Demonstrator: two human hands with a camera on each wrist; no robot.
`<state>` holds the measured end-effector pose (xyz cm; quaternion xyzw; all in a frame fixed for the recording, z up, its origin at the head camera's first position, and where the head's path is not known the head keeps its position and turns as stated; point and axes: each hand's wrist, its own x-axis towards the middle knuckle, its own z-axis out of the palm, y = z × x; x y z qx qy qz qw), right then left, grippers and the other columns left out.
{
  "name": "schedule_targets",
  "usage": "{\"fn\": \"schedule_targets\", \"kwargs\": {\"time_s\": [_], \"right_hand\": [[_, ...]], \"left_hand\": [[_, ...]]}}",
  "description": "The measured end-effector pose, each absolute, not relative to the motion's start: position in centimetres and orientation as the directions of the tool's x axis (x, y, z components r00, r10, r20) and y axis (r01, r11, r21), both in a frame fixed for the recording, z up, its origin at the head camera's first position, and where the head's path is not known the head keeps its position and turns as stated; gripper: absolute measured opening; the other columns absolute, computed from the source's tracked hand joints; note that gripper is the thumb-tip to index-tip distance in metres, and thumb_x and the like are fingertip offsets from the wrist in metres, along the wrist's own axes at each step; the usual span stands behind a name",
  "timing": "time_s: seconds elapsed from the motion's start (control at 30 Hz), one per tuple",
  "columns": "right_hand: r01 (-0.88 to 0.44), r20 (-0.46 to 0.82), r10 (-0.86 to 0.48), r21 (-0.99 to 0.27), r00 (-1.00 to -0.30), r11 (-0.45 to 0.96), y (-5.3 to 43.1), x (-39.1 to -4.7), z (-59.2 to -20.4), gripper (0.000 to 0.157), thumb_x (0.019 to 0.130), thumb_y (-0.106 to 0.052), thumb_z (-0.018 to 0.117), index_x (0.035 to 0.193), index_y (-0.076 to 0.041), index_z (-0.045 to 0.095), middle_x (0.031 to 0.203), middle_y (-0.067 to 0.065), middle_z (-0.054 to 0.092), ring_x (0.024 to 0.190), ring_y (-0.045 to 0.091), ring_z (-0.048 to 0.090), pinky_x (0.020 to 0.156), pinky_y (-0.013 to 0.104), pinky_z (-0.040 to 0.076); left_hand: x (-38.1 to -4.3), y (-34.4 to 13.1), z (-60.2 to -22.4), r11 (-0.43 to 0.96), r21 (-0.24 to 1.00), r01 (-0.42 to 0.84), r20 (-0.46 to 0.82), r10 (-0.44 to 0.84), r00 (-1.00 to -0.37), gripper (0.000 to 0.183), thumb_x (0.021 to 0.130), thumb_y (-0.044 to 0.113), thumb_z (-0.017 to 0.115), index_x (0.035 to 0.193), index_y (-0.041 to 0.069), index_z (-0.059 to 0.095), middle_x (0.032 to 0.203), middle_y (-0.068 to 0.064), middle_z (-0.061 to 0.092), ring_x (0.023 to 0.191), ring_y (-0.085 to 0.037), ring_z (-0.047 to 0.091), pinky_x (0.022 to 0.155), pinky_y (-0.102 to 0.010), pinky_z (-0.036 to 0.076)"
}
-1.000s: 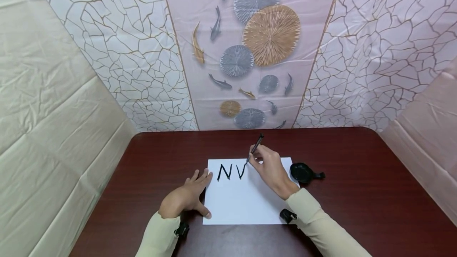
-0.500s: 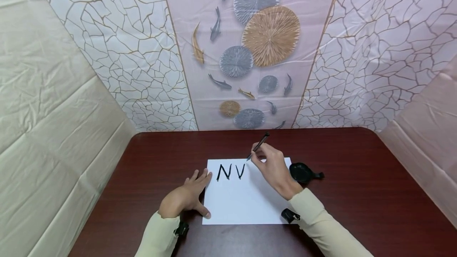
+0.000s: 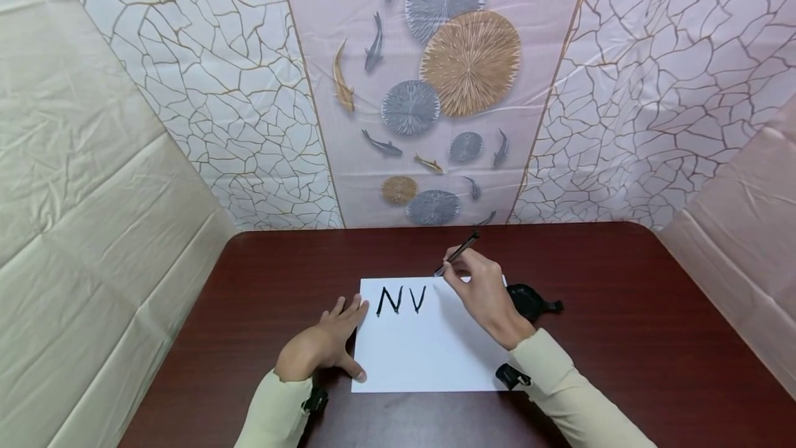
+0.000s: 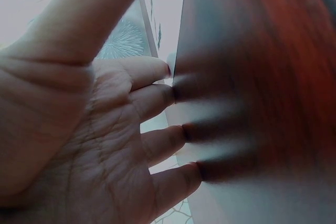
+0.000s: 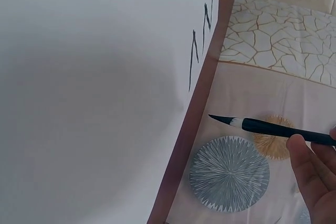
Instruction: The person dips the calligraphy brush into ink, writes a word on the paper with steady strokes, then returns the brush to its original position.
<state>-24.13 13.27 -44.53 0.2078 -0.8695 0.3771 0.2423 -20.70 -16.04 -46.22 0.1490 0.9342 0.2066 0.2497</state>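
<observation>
A white sheet of paper [image 3: 423, 358] lies on the dark red table, bearing the black brushed letters N [image 3: 389, 301] and V [image 3: 417, 299] near its top left. My left hand [image 3: 325, 343] rests at the sheet's left edge, fingers spread, with the fingertips down in the left wrist view. Between thumb and fingers my right hand [image 3: 490, 297] pinches a calligraphy brush [image 3: 461, 252]. In the right wrist view the dark, pointed tip of the brush [image 5: 283, 129] is apart from the paper. It hangs near the sheet's top edge, right of the V.
A small black dish with a handle [image 3: 527, 301] stands at the sheet's right edge, partly behind my right hand. Black devices are strapped at both wrists. The table [image 3: 280, 268] ends at a patterned cloth backdrop [image 3: 429, 157], with plain cloth on both sides.
The brush tip has left the top of the V's right stroke and lifted off the paper. My right hand has drifted to the right with it; the left hand stays put.
</observation>
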Motion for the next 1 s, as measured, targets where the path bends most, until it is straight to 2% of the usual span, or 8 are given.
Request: {"fn": "schedule_targets", "kwargs": {"time_s": [0.63,1.0], "right_hand": [[-0.483,0.509,-0.158,-0.606,-0.846,0.632,13.0,-24.0,-46.0,0.015,0.099,-0.004,0.071,0.114,-0.007,0.071,0.109,0.008,0.075,0.096,0.02,0.077,0.079,0.036,0.064],[-0.486,0.481,-0.199,-0.597,-0.854,0.638,13.0,-22.9,-45.8,0.015,0.096,0.0,0.071,0.108,-0.009,0.071,0.103,0.006,0.075,0.092,0.018,0.077,0.077,0.031,0.063]], "left_hand": [[-20.7,-16.0,-46.3,0.866,0.47,0.173,-0.404,0.385,-0.83,0.132,0.068,0.029,0.101,0.17,0.009,0.02,0.177,-0.013,0.007,0.163,-0.041,0.0,0.126,-0.065,0.016],[-20.9,-16.2,-46.5,0.869,0.463,0.173,-0.408,0.382,-0.829,0.133,0.068,0.031,0.101,0.17,0.01,0.019,0.178,-0.012,0.006,0.163,-0.04,-0.001,0.126,-0.066,0.016]]}}
